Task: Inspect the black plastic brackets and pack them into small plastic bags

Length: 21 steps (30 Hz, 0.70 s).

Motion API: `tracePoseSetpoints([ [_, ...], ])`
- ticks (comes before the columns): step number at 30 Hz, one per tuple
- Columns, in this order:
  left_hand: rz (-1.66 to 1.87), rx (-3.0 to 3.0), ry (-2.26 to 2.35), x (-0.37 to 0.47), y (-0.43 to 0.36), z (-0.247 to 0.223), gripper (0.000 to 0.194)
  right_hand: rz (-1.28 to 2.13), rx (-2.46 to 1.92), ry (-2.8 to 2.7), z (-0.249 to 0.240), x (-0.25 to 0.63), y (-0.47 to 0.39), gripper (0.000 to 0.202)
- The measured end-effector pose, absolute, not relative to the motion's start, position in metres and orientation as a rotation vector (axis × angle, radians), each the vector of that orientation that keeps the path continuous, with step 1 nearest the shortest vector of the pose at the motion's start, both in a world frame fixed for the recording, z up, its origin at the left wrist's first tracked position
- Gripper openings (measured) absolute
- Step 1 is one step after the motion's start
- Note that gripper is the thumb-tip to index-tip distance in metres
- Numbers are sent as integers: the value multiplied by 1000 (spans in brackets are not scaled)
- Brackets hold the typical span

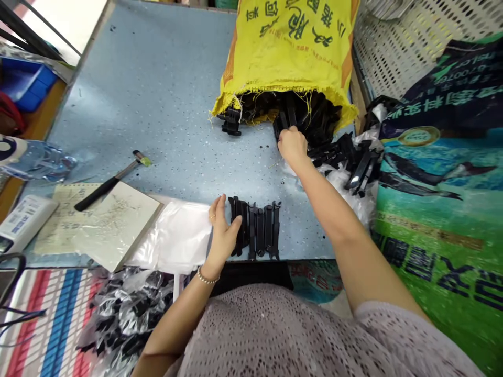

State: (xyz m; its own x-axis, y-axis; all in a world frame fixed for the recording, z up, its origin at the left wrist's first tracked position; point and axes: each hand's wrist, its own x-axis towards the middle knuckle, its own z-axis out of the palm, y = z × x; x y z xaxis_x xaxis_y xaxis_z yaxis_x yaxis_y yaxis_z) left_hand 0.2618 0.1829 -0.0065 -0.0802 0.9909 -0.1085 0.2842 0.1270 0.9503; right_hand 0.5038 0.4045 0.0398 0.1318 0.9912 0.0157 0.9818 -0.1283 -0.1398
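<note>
So the right hand [293, 147] is at the mouth of the yellow sack [293, 60] by the blue desk's [165, 89] far right corner, fingers curled in at the black parts [290, 111]; can't tell if they've actually got hold of one. The left hand [223, 233] is loosely open, thumb spread, gripping nothing, right at the left end of the row of black strips [258, 229] along the near edge. My two cents: ease pieces out endwise, since those frayed threads [275, 88] could snag, and use the left as a light fence so the row doesn't skew.
</note>
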Motion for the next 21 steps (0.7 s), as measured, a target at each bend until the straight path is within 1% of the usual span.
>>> tracePoseSetpoints([
  [3,1105,1313,1457,256,201,5,63,88,-2254,-1976,41,507,384,29],
  [4,1113,1322,1433,256,206,8,61,63,-2287,-1944,38,505,382,31],
  [7,1110,1358,1404,258,211,15,56,20,-2391,-1819,24,495,393,51],
  [8,1109,1359,1406,259,211,16,54,22,-2404,-1785,20,492,399,53],
  [12,1155,1287,1398,253,207,12,49,142,-2342,-1742,19,492,414,53],
  [17,1209,1205,1359,249,218,13,43,282,-2230,-1663,27,509,400,46],
  [19,1216,1194,1332,253,224,16,41,328,-2238,-1647,23,509,399,56],
  [21,1222,1198,1310,255,227,18,39,367,-2248,-1664,17,504,406,76],
])
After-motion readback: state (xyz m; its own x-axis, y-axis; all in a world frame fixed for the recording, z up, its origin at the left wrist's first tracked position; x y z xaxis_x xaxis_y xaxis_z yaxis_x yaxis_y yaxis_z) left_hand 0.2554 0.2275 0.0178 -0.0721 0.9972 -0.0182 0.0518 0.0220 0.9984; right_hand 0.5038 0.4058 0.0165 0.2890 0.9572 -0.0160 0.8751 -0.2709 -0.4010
